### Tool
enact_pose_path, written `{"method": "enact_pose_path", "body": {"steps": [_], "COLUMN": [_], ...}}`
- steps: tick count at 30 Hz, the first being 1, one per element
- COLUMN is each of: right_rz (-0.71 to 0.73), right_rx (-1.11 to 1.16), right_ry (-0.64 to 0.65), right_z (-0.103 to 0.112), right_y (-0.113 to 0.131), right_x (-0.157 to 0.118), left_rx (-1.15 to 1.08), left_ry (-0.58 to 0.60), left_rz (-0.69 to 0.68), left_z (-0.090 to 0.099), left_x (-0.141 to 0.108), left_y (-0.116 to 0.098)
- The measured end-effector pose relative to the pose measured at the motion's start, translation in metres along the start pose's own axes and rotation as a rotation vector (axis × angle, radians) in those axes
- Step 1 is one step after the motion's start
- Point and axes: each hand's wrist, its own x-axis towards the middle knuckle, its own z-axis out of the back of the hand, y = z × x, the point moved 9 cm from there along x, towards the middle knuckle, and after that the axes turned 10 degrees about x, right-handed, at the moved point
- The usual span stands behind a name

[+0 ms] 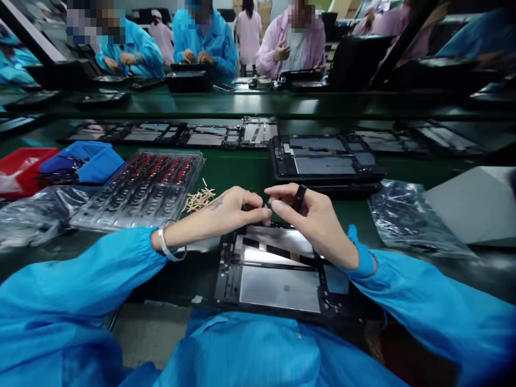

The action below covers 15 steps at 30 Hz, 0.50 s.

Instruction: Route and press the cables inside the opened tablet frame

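My left hand [237,207] is closed in a pinch over the top edge of an opened tablet-like device [280,290]. A small dark bit shows at its fingertips, too small to name. Close beside it, my right hand [308,215] has its thumb and index finger a little apart, pointing at the left fingertips. No held thing can be made out in it. A black band [299,197] sits on one of its fingers. The device lies flat before me, with silvery panels and a black frame; my right hand hides its upper right part.
Left are a clear tray [137,193] of small parts, wooden sticks [200,198], a blue bin [86,164] and a red bin [24,172]. Stacked devices [326,161] stand behind my hands. At right lie a plastic bag [415,217] and a white box [479,204]. Co-workers sit opposite.
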Motion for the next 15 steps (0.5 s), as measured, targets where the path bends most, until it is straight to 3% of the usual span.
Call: {"method": "enact_pose_path", "body": {"steps": [3,8,10,12,15], "right_rz": [0.065,0.038,-0.017,-0.075,-0.112], "right_rx": [-0.083,-0.055,0.047,0.175,0.288], "right_ry": [0.066,0.002,-0.038,-0.055,-0.064], "right_z": [-0.003,0.001,0.004,0.006,0.005], "right_y": [0.007,0.003,-0.001,-0.005,-0.004], "right_x": [0.001,-0.001,0.0,0.001,0.0], "left_rx": [0.246,0.449,0.472,0.611,0.956], "left_ry": [0.117,0.079,-0.066,-0.283,-0.496], "left_rz": [-0.073,-0.181,-0.239,-0.338,-0.509], "left_z": [-0.006,0.002,0.014,0.025,0.019], "left_x": [0.001,-0.004,-0.007,-0.015,-0.029], "left_y": [-0.005,-0.015,-0.025,-0.041,-0.067]}}
